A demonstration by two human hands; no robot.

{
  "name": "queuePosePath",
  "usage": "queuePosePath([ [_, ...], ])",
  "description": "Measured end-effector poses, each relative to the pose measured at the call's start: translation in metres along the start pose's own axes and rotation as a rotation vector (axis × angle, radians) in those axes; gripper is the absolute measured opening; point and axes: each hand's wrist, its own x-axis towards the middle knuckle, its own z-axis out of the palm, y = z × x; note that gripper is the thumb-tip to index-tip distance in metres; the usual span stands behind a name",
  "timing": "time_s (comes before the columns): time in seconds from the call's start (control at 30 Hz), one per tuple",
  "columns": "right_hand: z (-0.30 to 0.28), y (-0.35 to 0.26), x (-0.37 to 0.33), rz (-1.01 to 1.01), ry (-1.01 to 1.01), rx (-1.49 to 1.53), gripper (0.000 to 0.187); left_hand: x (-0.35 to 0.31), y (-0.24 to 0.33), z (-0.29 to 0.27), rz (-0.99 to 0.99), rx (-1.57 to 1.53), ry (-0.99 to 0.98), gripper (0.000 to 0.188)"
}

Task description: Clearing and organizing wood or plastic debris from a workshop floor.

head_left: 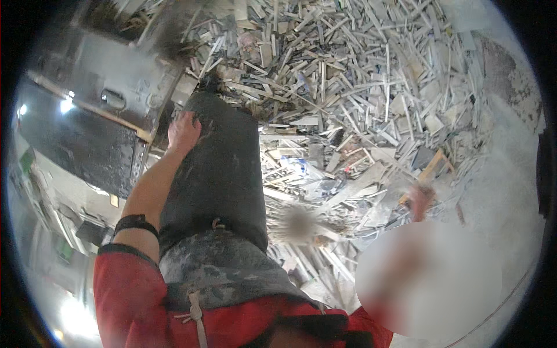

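My left hand [184, 132] is at the left edge of the long dark apron [217, 168] I wear, close to the edge of a grey machine [130, 64]. Its fingers are loosely bent, the thumb stands a little apart, and I see nothing held in them. My right hand [422, 198] is out to the right, over the border of the scrap pile [325, 75]. It is smeared, so its fingers and anything in them cannot be made out. A pale round blur covers much of the right forearm.
Pale strips and broken offcuts lie heaped ahead and to the right, reaching close to my legs. A yellowish wooden piece [432, 166] sticks up at the pile's right side. A dark glossy panel [78, 136] stands at left. Dusty grey floor [499, 191] borders the pile.
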Motion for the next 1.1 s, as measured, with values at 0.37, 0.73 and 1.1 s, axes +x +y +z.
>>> queuePosePath([
  [0.37, -0.105, 0.012, -0.004, 0.066, -0.176, 0.021, 0.054, -0.287, -0.118, 0.09, -0.613, -0.413, -0.238, 0.044],
  [0.73, 0.207, -0.318, -0.193, -0.457, -1.01, -0.204, 0.032, -0.45, -0.172, 0.249, -1.131, -0.99, -0.077, 0.048],
  [1.1, 0.343, -0.33, -0.339, -0.621, -0.818, 0.033, 0.029, -0.599, -0.391, 0.413, -0.955, -1.005, -0.099, 0.038],
])
